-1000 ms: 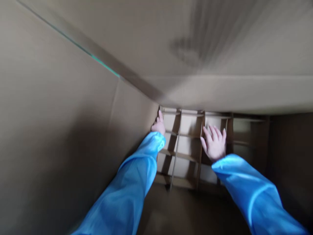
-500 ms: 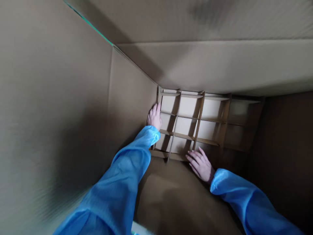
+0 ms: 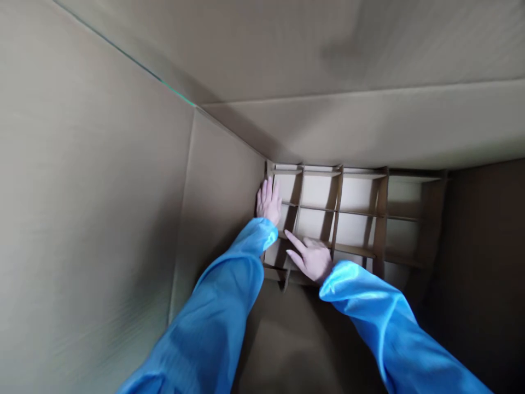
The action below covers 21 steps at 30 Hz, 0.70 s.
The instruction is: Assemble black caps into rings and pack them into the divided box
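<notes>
Blue sleeves (image 3: 221,295) reach deep into cardboard box (image 3: 102,164)

Broad walls of dull brown board, smooth and flat, close in around a person's two outstretched arms. A straight crease (image 3: 191,139) runs down the left wall, and a thin green line (image 3: 178,94) marks part of the upper seam. The sleeves are glossy and loosely wrinkled, gathered at the cuffs; soft shadows spread across the board. At the far end, set into the corner by the left wall, sits a cardboard divider (image 3: 380,200): thin brown strips crossing to form rows of roughly rectangular cells, a pale surface showing behind them. Some strips lean and bow slightly, and the cells on the right sink into shadow. The left hand (image 3: 269,205) lies flat at the divider's left edge, fingers straight and nearly together. The right hand (image 3: 312,258) is over the lower-left cells, forefinger and thumb spread wide, other fingers bent; from here, I cannot tell whether it touches the strips.
</notes>
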Tool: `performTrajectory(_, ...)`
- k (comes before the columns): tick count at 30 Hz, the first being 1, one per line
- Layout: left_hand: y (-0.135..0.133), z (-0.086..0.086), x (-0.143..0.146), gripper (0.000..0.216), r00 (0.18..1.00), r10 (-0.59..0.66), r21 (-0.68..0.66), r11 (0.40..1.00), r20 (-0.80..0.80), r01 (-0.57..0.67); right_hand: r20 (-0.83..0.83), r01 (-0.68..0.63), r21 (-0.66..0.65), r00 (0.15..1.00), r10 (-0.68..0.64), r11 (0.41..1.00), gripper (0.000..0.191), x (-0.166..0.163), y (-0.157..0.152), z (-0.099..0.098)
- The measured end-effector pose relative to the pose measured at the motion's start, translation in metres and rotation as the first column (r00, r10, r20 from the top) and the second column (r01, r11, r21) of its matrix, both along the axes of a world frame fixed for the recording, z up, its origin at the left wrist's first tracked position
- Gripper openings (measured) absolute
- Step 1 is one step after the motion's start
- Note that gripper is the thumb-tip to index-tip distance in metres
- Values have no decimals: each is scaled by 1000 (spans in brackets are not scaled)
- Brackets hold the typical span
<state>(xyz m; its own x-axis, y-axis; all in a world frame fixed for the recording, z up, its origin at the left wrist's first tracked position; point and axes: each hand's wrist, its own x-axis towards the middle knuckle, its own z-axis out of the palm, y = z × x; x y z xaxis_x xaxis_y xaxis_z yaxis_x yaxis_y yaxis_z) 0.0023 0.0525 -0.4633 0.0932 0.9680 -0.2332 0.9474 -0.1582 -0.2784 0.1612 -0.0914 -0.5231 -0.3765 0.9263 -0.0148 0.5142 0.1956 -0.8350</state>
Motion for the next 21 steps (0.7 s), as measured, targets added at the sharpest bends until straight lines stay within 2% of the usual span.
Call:
performTrajectory(3,17,-7,-6,68,999,33,-20,999,-14,-33,36,-247,-217,965,260,945,60,-8,-10,-8)
performTrajectory(6,13,-12,-12,65,1000,-3,-38,999,-1,3,-52,-345,-274,937,345,898,60,-9,-12,-20)
performTrajectory(10,-26,-6,-3,64,1000,3,-6,1000,-14,-3,-90,-371,-325,928,362,870,61,-11,-7,-17)
performTrajectory(11,-40,-1,0,64,1000,20,-31,999,-22,-21,-73,-377,-331,924,374,865,59,-13,-5,-14)
performTrajectory(13,-67,10,6,61,995,79,-166,982,-67,-89,-38,-388,-332,916,399,860,50,-17,-2,-8)
performTrajectory(16,-102,28,7,49,977,154,-409,890,-148,-202,-4,-408,-324,903,430,854,44,-21,1,-4)
performTrajectory(18,-121,37,2,38,973,163,-545,807,-163,-226,22,-422,-316,892,452,850,46,-22,4,-4)
performTrajectory(20,-135,41,-8,30,972,162,-683,691,-172,-236,48,-436,-305,881,471,847,46,-22,6,-4)
performTrajectory(21,-141,41,-13,37,970,162,-742,624,-183,-245,59,-441,-300,876,478,846,45,-22,8,-3)
